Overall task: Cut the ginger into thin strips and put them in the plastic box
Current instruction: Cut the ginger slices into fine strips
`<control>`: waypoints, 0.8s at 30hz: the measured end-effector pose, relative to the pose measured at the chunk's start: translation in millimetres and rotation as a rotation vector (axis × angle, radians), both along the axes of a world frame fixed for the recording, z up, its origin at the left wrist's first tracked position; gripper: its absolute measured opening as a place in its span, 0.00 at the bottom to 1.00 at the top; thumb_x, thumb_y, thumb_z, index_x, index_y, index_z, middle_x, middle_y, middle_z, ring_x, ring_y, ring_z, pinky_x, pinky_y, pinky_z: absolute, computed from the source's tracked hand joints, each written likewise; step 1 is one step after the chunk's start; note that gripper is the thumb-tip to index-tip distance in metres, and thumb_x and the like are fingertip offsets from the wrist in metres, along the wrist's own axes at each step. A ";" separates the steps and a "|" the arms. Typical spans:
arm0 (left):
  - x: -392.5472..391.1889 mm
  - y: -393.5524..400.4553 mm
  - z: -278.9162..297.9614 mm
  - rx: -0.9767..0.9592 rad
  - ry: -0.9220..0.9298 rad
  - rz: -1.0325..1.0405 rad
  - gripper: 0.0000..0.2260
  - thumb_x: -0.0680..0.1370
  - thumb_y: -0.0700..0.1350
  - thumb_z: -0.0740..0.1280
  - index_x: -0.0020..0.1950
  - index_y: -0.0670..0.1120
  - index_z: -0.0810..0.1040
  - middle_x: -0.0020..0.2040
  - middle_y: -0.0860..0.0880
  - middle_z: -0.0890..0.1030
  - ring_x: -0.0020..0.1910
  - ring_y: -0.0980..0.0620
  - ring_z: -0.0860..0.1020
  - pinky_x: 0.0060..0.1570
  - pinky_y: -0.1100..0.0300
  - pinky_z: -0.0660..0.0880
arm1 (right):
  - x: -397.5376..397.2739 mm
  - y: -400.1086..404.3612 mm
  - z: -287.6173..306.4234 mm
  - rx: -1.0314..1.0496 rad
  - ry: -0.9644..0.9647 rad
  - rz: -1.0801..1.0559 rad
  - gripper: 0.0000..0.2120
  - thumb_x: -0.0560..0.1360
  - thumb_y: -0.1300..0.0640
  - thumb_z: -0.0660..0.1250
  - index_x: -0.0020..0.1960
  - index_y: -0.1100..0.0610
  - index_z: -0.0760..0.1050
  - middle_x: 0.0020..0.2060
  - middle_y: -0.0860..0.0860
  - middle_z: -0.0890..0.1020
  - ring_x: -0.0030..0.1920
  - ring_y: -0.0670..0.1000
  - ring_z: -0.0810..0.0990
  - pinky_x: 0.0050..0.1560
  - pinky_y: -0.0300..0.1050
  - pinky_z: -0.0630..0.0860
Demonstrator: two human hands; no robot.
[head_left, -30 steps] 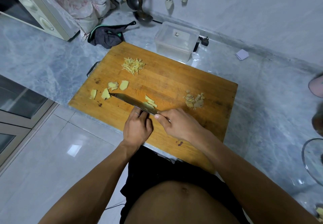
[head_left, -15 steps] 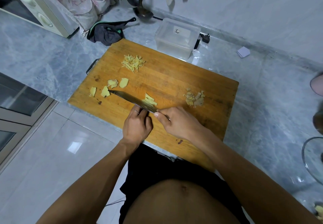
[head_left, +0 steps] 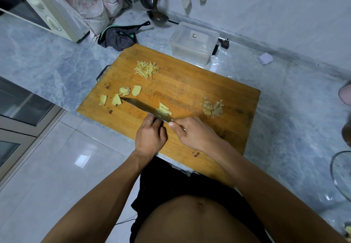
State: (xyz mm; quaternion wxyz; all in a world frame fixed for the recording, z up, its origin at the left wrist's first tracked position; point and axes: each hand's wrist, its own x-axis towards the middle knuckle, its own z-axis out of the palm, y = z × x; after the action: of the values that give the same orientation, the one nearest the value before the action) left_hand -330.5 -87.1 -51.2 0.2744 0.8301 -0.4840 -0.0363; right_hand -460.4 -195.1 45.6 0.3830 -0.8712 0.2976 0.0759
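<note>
Head view: the ginger being cut [head_left: 164,109] is a small stack of slices near the middle of the cutting board [head_left: 190,91], lying right against the far face of the knife [head_left: 146,109]. Its long axis runs roughly w/ the blade, i.e. diagonal from far-left to near-right. It sits just beyond both sets of knuckles, about equally close to each hand.

Your left hand [head_left: 151,136] is on the near side of the blade, fingers curled, knuckles up against the steel; can't tell whether the tips actually reach the ginger, since the blade hides them. Your right hand [head_left: 191,132] is wrapped around the knife handle, thumb forward on top.

So the blade stands between your left fingers and the stack. The next cut prob. depends on getting those fingertips over onto the slices to pin them, w/ the edge set along the stack's length for thin strips.

Further out: four uncut slices [head_left: 121,95] lie by the knife tip at the board's left, finished strips [head_left: 146,69] are piled toward the far edge, and peel scraps [head_left: 212,108] are to the right. The plastic box [head_left: 193,43] stands just past the board's far edge, looks empty, no strips in it yet.
</note>
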 end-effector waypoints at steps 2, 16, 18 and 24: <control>0.3 0.0 0.7 -0.001 -0.001 0.004 0.07 0.71 0.36 0.64 0.46 0.39 0.81 0.50 0.39 0.79 0.44 0.37 0.79 0.34 0.57 0.74 | -1.0 0.2 2.5 -0.013 -0.005 0.007 0.21 0.85 0.44 0.55 0.65 0.56 0.78 0.35 0.52 0.76 0.38 0.55 0.74 0.39 0.50 0.74; -0.1 1.8 0.5 0.025 -0.032 0.014 0.08 0.71 0.37 0.64 0.47 0.40 0.79 0.49 0.41 0.78 0.39 0.39 0.77 0.34 0.62 0.63 | 1.7 -2.6 -3.0 0.016 -0.044 -0.028 0.22 0.85 0.45 0.56 0.57 0.61 0.80 0.32 0.60 0.76 0.30 0.56 0.71 0.30 0.46 0.63; -1.1 2.8 1.4 0.042 -0.031 0.006 0.07 0.72 0.37 0.63 0.47 0.40 0.78 0.49 0.41 0.77 0.37 0.39 0.76 0.34 0.62 0.63 | 0.5 -1.7 -3.3 0.010 -0.046 -0.025 0.23 0.85 0.45 0.55 0.56 0.62 0.79 0.31 0.58 0.74 0.28 0.54 0.69 0.30 0.46 0.62; -1.2 4.2 1.6 0.061 -0.024 -0.006 0.06 0.72 0.37 0.63 0.46 0.40 0.78 0.50 0.40 0.77 0.37 0.38 0.76 0.34 0.62 0.64 | -2.9 0.8 -2.3 0.030 -0.072 -0.031 0.24 0.85 0.46 0.56 0.43 0.63 0.75 0.28 0.54 0.68 0.27 0.52 0.65 0.31 0.47 0.61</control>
State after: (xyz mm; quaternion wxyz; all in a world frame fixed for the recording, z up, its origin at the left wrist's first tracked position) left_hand -331.7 -83.0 -49.5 0.2429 0.8369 -0.4886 -0.0421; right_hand -463.3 -194.2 43.3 0.4076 -0.8628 0.2958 0.0433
